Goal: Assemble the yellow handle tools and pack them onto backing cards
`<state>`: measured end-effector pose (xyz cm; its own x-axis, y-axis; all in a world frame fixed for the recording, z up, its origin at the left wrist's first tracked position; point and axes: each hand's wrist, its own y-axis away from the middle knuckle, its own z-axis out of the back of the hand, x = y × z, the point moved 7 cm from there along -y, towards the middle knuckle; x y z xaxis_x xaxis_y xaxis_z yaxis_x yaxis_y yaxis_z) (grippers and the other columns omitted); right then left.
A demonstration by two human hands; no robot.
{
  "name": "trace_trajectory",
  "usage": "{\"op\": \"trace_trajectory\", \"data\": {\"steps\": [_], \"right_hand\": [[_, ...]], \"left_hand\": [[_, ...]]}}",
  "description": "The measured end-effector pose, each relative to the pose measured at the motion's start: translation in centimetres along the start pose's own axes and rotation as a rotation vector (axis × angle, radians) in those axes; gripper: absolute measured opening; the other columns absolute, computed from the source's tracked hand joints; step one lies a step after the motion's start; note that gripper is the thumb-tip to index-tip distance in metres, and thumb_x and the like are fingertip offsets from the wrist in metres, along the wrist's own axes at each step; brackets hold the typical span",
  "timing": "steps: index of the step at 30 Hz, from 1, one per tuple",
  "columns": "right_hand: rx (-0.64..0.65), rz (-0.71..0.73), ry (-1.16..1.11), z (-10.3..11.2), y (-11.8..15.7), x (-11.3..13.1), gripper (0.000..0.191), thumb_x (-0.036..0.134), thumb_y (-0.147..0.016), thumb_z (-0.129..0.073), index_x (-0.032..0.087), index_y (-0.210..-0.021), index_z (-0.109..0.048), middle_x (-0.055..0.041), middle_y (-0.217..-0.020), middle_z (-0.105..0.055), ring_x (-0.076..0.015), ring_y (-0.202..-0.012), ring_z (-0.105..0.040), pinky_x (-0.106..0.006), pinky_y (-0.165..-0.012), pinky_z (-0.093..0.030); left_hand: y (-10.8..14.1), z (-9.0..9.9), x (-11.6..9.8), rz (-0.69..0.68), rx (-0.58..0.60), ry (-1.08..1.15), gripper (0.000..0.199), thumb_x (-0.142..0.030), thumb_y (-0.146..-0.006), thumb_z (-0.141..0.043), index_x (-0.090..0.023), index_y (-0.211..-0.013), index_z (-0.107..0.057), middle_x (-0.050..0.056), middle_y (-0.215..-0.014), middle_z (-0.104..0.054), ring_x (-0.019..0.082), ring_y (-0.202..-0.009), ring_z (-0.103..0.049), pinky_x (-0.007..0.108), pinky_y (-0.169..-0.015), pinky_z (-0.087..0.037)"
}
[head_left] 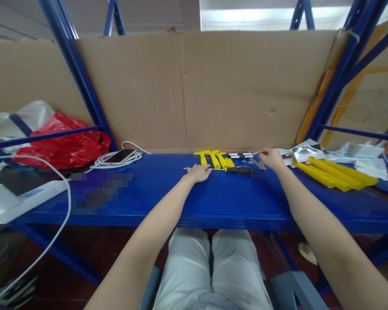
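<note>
My left hand (pixel 199 173) lies on the blue tabletop with its fingers apart, over the thin shaft of a black-handled screwdriver (pixel 239 170). Just beyond it are several yellow T-shaped plastic pieces (pixel 214 159). My right hand (pixel 272 159) is farther right, thumb and fingers drawn together at the back of the table; whatever is between the fingertips is too small to make out. Close by its fingers sits a small grey metal piece (pixel 261 165). Tiny white bits (pixel 247 162) and black-and-white sticks (pixel 240 155) lie to the left of that hand.
Long yellow tubes (pixel 338 174) and clear plastic packets (pixel 308 151) lie on the right. To the left are a coiled white cable (pixel 118 159), a red plastic bag (pixel 63 140) and a white power strip (pixel 29 201). A cardboard panel (pixel 181 90) stands behind the blue table (pixel 233 200).
</note>
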<state>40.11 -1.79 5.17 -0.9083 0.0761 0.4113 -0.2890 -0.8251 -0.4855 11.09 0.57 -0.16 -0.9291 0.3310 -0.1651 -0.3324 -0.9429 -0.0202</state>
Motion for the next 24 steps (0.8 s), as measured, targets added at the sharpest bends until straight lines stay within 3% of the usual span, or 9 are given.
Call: {"op": "trace_trajectory", "data": {"steps": [7, 12, 17, 24], "right_hand": [[0.011, -0.038, 0.069, 0.1, -0.1, -0.6, 0.032, 0.018, -0.08, -0.049, 0.009, -0.097, -0.074, -0.0161, -0.094, -0.072, -0.0247, -0.086, -0.066, -0.028, -0.071, -0.046], [0.018, -0.069, 0.071, 0.0, -0.2, -1.1, 0.035, 0.018, -0.079, -0.049, 0.009, -0.101, -0.074, -0.0153, -0.088, -0.072, -0.0241, -0.081, -0.066, -0.029, -0.069, -0.047], [0.008, -0.056, 0.047, -0.1, -0.3, -1.1, 0.034, 0.017, -0.077, -0.05, 0.01, -0.1, -0.074, -0.0136, -0.085, -0.072, -0.0229, -0.079, -0.066, -0.028, -0.07, -0.047], [-0.004, -0.016, -0.043, 0.0, -0.1, -0.2, 0.026, 0.016, -0.076, -0.052, 0.014, -0.089, -0.075, -0.0104, -0.083, -0.073, -0.022, -0.08, -0.067, -0.029, -0.072, -0.049]], "left_hand": [[0.1, 0.8, 0.3, 0.012, -0.098, 0.02, 0.045, -0.036, -0.094, -0.029, -0.028, -0.133, -0.049, 0.011, -0.137, -0.054, 0.031, -0.129, -0.045, 0.065, -0.102, -0.028], [0.8, 2.8, 1.1, 0.111, -0.262, 0.026, 0.034, -0.03, -0.091, -0.04, -0.024, -0.12, -0.055, 0.013, -0.121, -0.062, 0.03, -0.116, -0.055, 0.05, -0.095, -0.041], [1.3, 4.5, 2.2, 0.185, -0.422, 0.123, 0.029, -0.021, -0.092, -0.037, -0.025, -0.114, -0.056, 0.011, -0.111, -0.063, 0.025, -0.108, -0.06, 0.038, -0.087, -0.045], [2.0, 5.8, 2.5, 0.167, -0.619, 0.267, 0.024, -0.021, -0.092, -0.039, -0.026, -0.108, -0.056, 0.008, -0.103, -0.065, 0.025, -0.103, -0.061, 0.037, -0.084, -0.044]]}}
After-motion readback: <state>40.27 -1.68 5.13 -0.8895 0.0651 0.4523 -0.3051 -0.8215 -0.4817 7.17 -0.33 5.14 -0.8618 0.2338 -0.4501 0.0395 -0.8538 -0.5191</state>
